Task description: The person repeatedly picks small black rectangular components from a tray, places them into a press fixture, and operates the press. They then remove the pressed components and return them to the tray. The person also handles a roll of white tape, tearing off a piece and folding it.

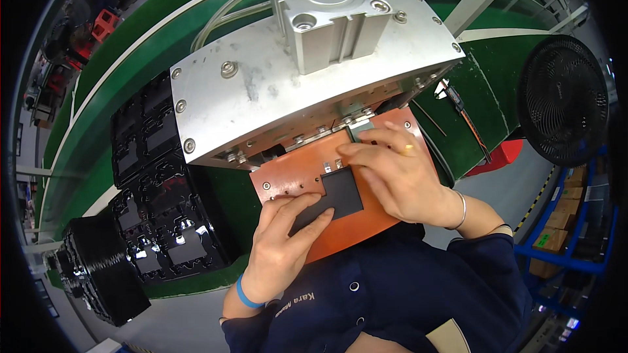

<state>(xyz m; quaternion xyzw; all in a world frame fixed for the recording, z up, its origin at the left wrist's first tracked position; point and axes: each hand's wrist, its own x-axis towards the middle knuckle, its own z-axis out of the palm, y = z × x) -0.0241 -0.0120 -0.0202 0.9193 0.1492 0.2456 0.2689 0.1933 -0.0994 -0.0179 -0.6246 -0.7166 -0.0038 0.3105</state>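
Observation:
A flat dark-grey rectangular piece (341,195) with two small silver tabs at its far edge lies on an orange plate (366,222) in front of the metal press. My left hand (282,238) grips its near left part, thumb and fingers laid over its edge. My right hand (402,173) is over the plate's right side, fingers bent and brought together near the tabs. Anything between those fingertips is hidden. Just beyond them, a small pale green piece (363,132) shows partly at the press opening.
The silver press (261,85) carries a square cylinder (330,16) on top. Black trays (167,222) of dark flat pieces stand at left, beside more stacked black trays (98,271). A caliper (461,111) lies at right on the green table (484,59), near a black fan (564,98).

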